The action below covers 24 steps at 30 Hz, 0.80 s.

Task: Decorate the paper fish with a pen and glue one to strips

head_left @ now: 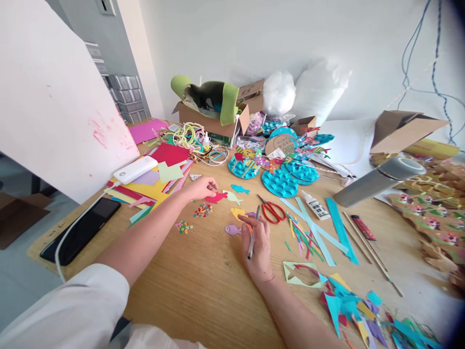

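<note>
Over the tabletop (174, 281), the left hand (201, 188) reaches from the near edge, arm outstretched, fingers bent downward. The right hand (259, 245), also from the near edge, extends its index finger leftward, its grip closed around a slim pen (252, 242). The red paper fish (217, 198), well in from the left edge, lies at the left fingertips; whether that grip pinches it, I cannot tell.

The left hand (204, 188) bends over a red fish (218, 198), beside a pale green fish (233, 198). The right hand (259, 245) holds a pen (252, 246) near a yellow fish (237, 212) and a purple fish (231, 230). Farther right lie red scissors (266, 205) and a glue bottle (316, 207). 2 confetti piles (202, 210) lie near the left forearm (145, 242).
</note>
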Available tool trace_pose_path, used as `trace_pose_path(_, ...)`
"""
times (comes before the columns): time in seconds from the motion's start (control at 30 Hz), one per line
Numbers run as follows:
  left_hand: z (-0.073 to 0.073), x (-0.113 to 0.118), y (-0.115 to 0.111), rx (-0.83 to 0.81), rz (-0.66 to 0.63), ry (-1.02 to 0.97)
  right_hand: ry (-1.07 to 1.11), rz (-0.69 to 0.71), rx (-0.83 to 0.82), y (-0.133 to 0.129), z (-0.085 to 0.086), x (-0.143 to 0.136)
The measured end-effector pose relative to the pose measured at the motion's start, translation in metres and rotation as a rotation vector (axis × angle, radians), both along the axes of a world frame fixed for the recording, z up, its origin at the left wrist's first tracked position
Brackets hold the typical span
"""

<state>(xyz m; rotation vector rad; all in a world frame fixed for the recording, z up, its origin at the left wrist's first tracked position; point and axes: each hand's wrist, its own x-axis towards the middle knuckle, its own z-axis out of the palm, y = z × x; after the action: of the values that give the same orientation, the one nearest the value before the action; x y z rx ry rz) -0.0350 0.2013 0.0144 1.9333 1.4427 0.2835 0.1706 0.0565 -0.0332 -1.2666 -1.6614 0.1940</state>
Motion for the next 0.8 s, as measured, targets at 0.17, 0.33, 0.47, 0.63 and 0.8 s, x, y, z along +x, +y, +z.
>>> trace_pose_path(0.17,0.006,-0.003,-0.050,0.006,0.011,-0.077,-0.035,0.042,0.003,-0.001,0.005,0.000)
trace_pose_path(0.33,0.003,0.003,-0.097,-0.001,-0.010,-0.013,-0.062,0.092,0.028,-0.002,0.009,-0.001)
trace_pose_path(0.47,0.004,0.006,-0.124,0.048,0.030,0.103,-0.053,0.115,0.032,-0.003,0.008,-0.002)
trace_pose_path(0.63,0.006,0.009,-0.141,0.102,-0.008,0.170,-0.050,0.181,0.048,-0.007,0.010,-0.005)
trace_pose_path(0.8,-0.001,0.007,-0.141,0.161,0.016,0.201,-0.034,0.247,0.084,-0.011,0.013,-0.009)
